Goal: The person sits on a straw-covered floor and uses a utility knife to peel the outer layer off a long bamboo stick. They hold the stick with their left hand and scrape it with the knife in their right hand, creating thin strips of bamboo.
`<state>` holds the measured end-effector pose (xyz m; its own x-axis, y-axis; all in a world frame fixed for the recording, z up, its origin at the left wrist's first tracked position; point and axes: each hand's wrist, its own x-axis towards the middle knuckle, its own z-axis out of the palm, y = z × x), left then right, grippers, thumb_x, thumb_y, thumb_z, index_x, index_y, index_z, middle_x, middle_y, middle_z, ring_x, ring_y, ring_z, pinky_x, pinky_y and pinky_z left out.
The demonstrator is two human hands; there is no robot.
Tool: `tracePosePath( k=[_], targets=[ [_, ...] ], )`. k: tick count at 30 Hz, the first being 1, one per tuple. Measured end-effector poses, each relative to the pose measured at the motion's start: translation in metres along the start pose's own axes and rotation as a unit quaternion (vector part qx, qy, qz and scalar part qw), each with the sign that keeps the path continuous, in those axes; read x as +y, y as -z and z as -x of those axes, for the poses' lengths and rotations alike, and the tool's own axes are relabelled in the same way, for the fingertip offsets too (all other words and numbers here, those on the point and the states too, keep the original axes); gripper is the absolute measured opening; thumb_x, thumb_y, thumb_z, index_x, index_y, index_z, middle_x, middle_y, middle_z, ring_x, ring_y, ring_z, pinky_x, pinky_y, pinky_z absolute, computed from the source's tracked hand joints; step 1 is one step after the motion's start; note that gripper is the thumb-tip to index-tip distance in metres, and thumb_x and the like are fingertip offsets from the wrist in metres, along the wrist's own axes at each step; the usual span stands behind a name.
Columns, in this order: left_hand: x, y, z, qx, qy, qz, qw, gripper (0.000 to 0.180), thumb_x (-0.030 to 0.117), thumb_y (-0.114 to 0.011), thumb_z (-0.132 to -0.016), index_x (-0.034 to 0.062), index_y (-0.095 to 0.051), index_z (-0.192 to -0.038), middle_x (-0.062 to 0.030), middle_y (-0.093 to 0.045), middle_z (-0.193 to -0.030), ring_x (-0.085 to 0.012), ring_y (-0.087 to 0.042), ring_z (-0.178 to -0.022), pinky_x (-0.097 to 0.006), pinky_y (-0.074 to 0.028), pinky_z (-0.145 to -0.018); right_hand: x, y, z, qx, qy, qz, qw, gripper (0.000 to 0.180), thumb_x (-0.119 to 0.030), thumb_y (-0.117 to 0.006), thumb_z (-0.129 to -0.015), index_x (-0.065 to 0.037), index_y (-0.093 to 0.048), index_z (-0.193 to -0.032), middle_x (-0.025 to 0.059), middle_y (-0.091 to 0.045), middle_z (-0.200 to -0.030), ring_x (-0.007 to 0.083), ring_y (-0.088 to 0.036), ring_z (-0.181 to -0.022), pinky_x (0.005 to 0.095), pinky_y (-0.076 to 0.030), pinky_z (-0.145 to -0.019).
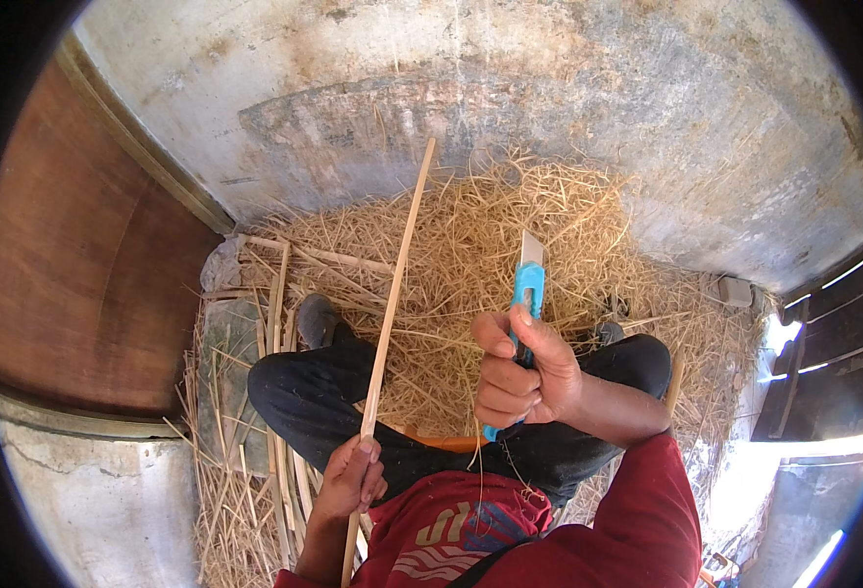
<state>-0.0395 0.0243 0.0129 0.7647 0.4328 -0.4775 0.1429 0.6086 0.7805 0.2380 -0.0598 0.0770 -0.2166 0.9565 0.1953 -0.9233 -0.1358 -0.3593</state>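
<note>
Hands grip tight: left hand (351, 477) on bamboo strip (393, 296), right hand (526, 370) on blue knife (525, 290) beside it.

A stained grey concrete wall (549, 88) rose ahead, a brown wooden door (88, 274) stood at the left, and loose straw (510, 225) covered the floor; bright daylight entered past dark slats (833, 333) on the right

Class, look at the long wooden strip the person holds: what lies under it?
Under the wooden strip lie a heap of pale shavings and the person's dark-trousered knee. The left hand covers its lower part; the floor beneath the shavings is hidden.
</note>
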Motion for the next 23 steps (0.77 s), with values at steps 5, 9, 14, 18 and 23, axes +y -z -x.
tracePosePath(
  k=[5, 9, 14, 18, 23],
  targets=[
    [-0.0009, 0.0005, 0.0002, 0.005, 0.003, 0.0, 1.0, 0.027, 0.03, -0.032, -0.102, 0.0095, -0.041, -0.087, 0.0007, -0.033, -0.044, -0.0088, -0.027, -0.03, -0.023, -0.027, -0.036, 0.0, -0.0027, 0.0, 0.023, 0.002, 0.0, 1.0, 0.03, -0.041, -0.035, -0.1, -0.015, -0.041, -0.085, -0.0067, -0.027, -0.049, 0.0058, -0.026, -0.039, 0.0236, -0.025, -0.042],
    [0.0002, -0.0008, 0.0006, 0.011, 0.005, 0.0, 1.0, 0.027, 0.03, -0.032, -0.102, 0.0094, -0.041, -0.087, 0.0006, -0.033, -0.044, -0.0088, -0.027, -0.03, -0.023, -0.027, -0.036, 0.0006, -0.001, -0.0003, 0.035, -0.003, -0.003, 0.999, 0.027, -0.038, -0.038, -0.1, -0.016, -0.04, -0.084, -0.0067, -0.027, -0.049, 0.0058, -0.026, -0.039, 0.0239, -0.025, -0.042],
    [0.0007, -0.0003, 0.0016, 0.008, 0.003, -0.001, 1.0, 0.027, 0.03, -0.031, -0.102, 0.0097, -0.041, -0.087, 0.0006, -0.033, -0.044, -0.0088, -0.027, -0.03, -0.023, -0.028, -0.036, -0.0017, 0.0005, -0.0035, 0.073, -0.007, 0.023, 0.997, 0.028, -0.038, -0.035, -0.1, -0.017, -0.036, -0.082, -0.0064, -0.025, -0.047, 0.0068, -0.027, -0.038, 0.0248, -0.028, -0.044],
    [0.0016, -0.0004, 0.0014, 0.007, 0.003, -0.008, 1.0, 0.027, 0.03, -0.031, -0.102, 0.0098, -0.041, -0.087, 0.0006, -0.034, -0.044, -0.0088, -0.027, -0.03, -0.023, -0.028, -0.036, -0.0011, 0.0029, -0.0038, 0.085, -0.003, 0.019, 0.996, 0.028, -0.037, -0.036, -0.1, -0.017, -0.036, -0.081, -0.0062, -0.025, -0.047, 0.0068, -0.027, -0.038, 0.0246, -0.028, -0.044],
    [0.0018, -0.0008, 0.0009, 0.005, 0.0, -0.007, 1.0, 0.027, 0.03, -0.031, -0.102, 0.0098, -0.041, -0.088, 0.0006, -0.034, -0.044, -0.0089, -0.027, -0.029, -0.023, -0.028, -0.036, -0.0021, 0.003, -0.0041, 0.08, -0.006, 0.011, 0.997, 0.03, -0.04, -0.037, -0.099, -0.017, -0.036, -0.081, -0.0062, -0.025, -0.047, 0.0071, -0.027, -0.038, 0.0249, -0.028, -0.044]
  ],
)
